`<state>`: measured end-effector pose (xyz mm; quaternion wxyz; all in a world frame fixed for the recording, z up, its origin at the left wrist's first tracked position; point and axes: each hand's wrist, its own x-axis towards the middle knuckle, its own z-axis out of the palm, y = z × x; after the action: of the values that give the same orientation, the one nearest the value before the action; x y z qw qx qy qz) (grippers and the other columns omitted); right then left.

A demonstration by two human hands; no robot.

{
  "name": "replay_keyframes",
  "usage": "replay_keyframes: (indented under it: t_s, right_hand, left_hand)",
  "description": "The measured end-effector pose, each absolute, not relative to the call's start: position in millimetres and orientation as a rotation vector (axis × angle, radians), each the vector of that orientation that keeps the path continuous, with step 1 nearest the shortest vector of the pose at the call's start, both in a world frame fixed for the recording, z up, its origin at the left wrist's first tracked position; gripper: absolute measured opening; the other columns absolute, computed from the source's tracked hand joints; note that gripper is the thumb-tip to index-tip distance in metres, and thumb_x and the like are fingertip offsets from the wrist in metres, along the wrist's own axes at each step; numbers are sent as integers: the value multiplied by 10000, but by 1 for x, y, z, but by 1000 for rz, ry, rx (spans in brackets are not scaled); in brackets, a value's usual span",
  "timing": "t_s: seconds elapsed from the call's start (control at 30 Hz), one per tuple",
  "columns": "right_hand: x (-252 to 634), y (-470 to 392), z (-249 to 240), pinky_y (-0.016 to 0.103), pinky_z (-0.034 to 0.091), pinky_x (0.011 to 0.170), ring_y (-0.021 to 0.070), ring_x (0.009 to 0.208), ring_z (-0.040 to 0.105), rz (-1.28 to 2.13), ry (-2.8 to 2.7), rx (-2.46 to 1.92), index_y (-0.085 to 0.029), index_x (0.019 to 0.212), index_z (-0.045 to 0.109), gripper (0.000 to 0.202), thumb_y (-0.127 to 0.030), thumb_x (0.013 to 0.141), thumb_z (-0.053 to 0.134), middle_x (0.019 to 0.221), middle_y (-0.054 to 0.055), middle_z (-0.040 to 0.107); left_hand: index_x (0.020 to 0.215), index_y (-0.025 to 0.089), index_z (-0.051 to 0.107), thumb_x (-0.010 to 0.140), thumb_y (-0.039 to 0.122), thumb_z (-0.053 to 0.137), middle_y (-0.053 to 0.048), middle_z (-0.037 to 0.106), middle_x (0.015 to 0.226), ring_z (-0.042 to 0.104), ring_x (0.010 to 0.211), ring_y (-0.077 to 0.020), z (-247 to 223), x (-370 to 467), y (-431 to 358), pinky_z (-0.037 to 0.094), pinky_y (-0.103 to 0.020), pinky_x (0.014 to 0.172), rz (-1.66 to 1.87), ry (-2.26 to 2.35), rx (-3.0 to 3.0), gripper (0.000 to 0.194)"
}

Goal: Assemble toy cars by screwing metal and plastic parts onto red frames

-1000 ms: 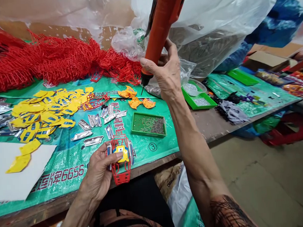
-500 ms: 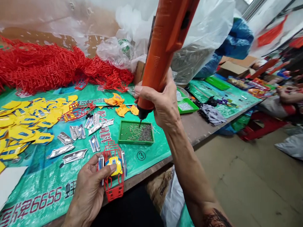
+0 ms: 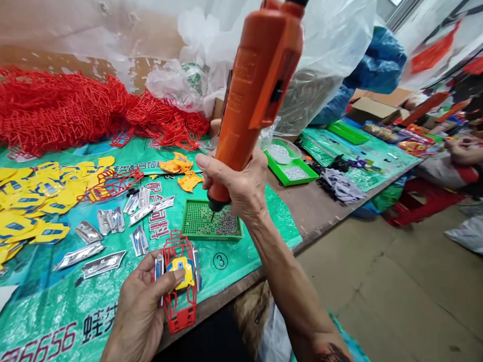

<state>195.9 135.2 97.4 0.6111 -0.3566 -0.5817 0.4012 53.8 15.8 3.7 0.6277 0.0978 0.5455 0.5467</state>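
In my right hand [image 3: 241,183] is an orange electric screwdriver [image 3: 254,80], gripped near its lower end with the bit pointing down. The bit is over a green tray [image 3: 184,220] with a perforated floor; small screws [image 3: 228,222] are heaped in its right part. I cannot tell if the bit touches a screw. My left hand [image 3: 145,306] holds a red plastic toy car frame [image 3: 182,319] at the table's front edge. A yellow plastic piece [image 3: 186,277] sits in the frame's middle under my thumb, and silver side panels [image 3: 197,267] flank it.
Yellow pieces [image 3: 13,223] lie piled at left, below a heap of red frames [image 3: 65,113]. Loose silver panels [image 3: 104,263] and orange pieces [image 3: 189,180] lie nearby. Right of the tray stands another green tray [image 3: 292,173] with small metal parts. Another person's hand [image 3: 462,151] shows far right.
The screwdriver in my right hand has moved left, its bit now further left over the tray. My left hand still holds the red frame, almost unmoved. The view has shifted slightly.
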Motion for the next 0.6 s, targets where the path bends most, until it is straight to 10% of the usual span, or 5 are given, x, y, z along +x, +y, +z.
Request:
replay_keyframes:
  t_s: [0.6]
  right_hand:
    - [186, 138, 71, 294, 471, 437, 111, 420, 514, 790, -1250, -920, -244, 749, 470, 316, -304, 636, 759, 555, -80, 540]
  left_hand:
    - [1032, 160, 625, 578, 158, 856, -41, 759, 853, 700, 642, -161, 7, 51, 13, 587, -251, 601, 1117, 1211, 252, 510]
